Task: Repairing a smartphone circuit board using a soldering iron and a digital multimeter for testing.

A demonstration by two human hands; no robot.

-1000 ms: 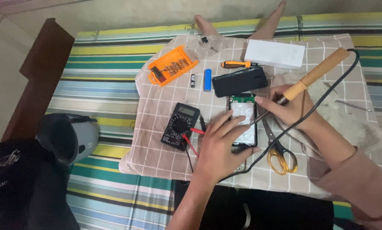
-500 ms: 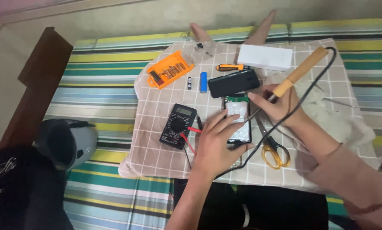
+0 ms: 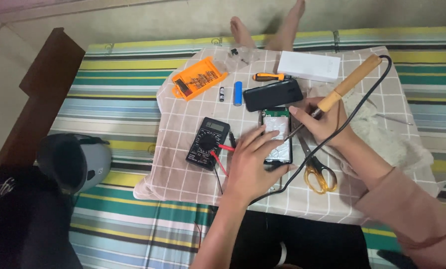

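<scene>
Left hand (image 3: 250, 167) flat, ungripping, hiding opened device (image 3: 277, 130) lower half; right hand (image 3: 321, 119) grasping soldering iron (image 3: 345, 87), tip contact unclear.

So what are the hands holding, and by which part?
The right hand grips the soldering iron by its wooden handle's lower end. The left hand holds nothing, resting flat on the opened device.

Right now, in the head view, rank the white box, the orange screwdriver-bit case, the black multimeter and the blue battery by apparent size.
1. white box
2. orange screwdriver-bit case and black multimeter: look about alike, so unranked
3. blue battery, plainly smallest
</scene>
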